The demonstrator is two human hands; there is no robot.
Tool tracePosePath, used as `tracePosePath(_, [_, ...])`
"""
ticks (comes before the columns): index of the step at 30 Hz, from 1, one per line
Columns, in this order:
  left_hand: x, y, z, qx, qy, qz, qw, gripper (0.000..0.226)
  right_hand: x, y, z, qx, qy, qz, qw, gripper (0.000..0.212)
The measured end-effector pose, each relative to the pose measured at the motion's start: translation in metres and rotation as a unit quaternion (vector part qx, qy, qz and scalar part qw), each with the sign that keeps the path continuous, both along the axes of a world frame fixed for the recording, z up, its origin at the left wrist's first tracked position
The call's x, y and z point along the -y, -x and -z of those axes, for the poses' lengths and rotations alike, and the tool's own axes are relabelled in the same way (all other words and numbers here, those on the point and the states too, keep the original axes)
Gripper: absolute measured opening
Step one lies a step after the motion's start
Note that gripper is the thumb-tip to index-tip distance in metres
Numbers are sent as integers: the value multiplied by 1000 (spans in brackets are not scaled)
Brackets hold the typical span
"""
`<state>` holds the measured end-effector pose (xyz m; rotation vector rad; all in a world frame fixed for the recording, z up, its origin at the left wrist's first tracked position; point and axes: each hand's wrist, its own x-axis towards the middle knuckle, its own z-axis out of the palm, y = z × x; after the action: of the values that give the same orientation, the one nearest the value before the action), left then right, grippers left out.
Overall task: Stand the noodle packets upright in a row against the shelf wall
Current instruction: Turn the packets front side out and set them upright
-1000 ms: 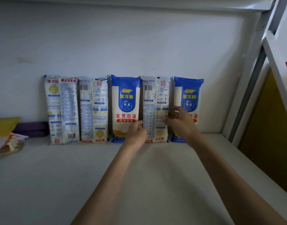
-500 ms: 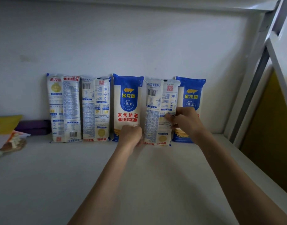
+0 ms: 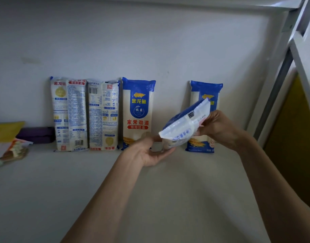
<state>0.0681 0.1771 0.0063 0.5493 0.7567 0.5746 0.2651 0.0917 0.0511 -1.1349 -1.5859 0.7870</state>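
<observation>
Several blue-and-white noodle packets stand upright against the white shelf wall [image 3: 150, 50]. Two on the left [image 3: 69, 113] [image 3: 103, 114] show their printed backs, a third [image 3: 137, 111] shows its blue front. After a gap, another front-facing packet [image 3: 206, 90] stands at the right. In front of that gap I hold a further packet [image 3: 183, 125], lifted off the shelf and tipped over, its sealed end toward me. My right hand [image 3: 219, 128] grips its upper side. My left hand [image 3: 150, 151] cups it from below, palm up.
The white shelf board [image 3: 98, 190] runs toward me. A dark purple box [image 3: 36, 135] and a heap of yellow and orange packets [image 3: 6, 141] lie at the far left. A white frame post [image 3: 280, 79] and a yellow panel [image 3: 294, 137] close the right side.
The fourth packet stood in the row a second ago, held at both edges. It then tilted, and now both hands have pulled it out and tipped it over, leaving a gap.
</observation>
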Motion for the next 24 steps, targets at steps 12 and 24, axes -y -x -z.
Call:
tracePosePath(12, [-5, 17, -30, -34, -209, -9, 977, 24, 18, -11, -19, -8, 324, -17, 946, 89])
tracePosePath(24, [-4, 14, -36, 3, -366, -147, 919, 51, -4, 14, 9, 73, 292, -64, 952, 38])
